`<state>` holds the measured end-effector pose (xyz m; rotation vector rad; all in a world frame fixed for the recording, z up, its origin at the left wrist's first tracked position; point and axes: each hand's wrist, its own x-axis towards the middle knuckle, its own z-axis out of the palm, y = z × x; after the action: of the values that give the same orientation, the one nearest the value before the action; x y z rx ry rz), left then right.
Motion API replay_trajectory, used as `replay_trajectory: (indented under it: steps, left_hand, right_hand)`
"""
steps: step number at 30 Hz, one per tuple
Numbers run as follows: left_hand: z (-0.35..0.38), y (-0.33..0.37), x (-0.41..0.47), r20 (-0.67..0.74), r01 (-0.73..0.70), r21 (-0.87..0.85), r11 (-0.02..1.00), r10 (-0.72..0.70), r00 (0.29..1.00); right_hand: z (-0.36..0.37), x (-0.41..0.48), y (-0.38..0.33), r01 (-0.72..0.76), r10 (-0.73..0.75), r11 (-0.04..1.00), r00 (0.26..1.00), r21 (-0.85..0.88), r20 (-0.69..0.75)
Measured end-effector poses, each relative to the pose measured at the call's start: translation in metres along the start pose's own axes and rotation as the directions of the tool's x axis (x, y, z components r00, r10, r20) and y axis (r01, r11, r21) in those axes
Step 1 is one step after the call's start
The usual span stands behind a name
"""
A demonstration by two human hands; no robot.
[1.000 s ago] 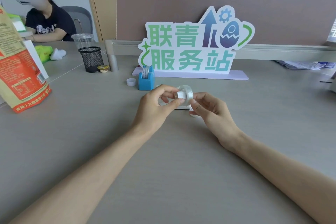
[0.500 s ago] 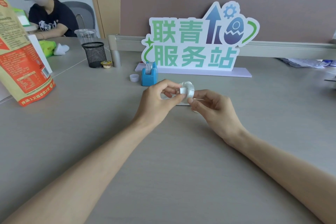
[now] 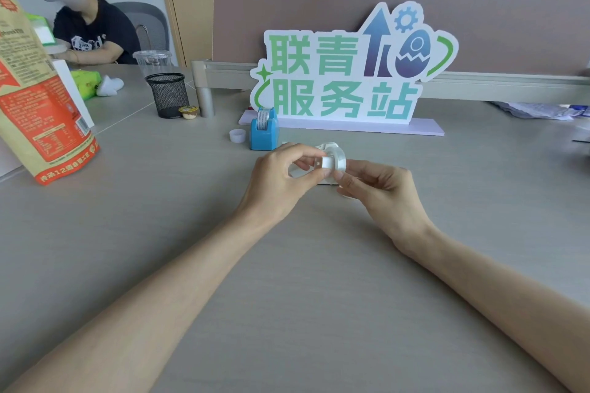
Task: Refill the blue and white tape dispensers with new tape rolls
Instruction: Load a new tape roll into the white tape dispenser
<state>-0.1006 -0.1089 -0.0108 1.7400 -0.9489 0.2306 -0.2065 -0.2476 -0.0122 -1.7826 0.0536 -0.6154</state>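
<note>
Pinching a small clear tape roll (image 3: 336,163) between thumb and fingertips, the left hand (image 3: 281,179) steadied its white core while the right hand (image 3: 380,191) closed on the rim from the other side, both raised just above the grey desk (image 3: 287,281). By my reading, this was the white dispenser's refill: the blue dispenser (image 3: 263,131) stood upright beyond the hands, a roll already seated in it. The white dispenser (image 3: 325,147) was mostly hidden behind the fingers. Next, the roll would need its core lined up with the cradle. The tape looked glossy and translucent, the dispensers hard moulded plastic, and a small white cap (image 3: 238,135) lay beside the blue one.
</note>
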Motion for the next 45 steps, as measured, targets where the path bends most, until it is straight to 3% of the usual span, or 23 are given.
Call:
replay_trajectory:
  steps: [5,15,28,45]
  left_hand:
    - [-0.001,0.002,-0.001,0.03,0.003,-0.047,0.999,-0.002,1.0]
    - [0.002,0.002,-0.005,-0.053,-0.031,-0.02,0.999,0.029,0.998]
    - [0.002,0.007,-0.005,-0.035,0.019,-0.137,0.99,-0.024,0.999]
    - [0.012,0.003,-0.005,-0.106,-0.052,-0.029,0.998,0.049,0.993]
  right_hand:
    - [-0.001,0.0,0.0,-0.028,0.028,0.999,1.0,0.031,0.004]
    - [-0.003,0.001,0.003,-0.063,0.058,0.992,0.997,0.109,0.052]
    - [-0.005,0.005,0.005,-0.172,0.154,0.947,0.984,0.27,0.085]
    - [-0.004,0.003,0.002,-0.096,0.097,0.978,0.995,0.185,0.002]
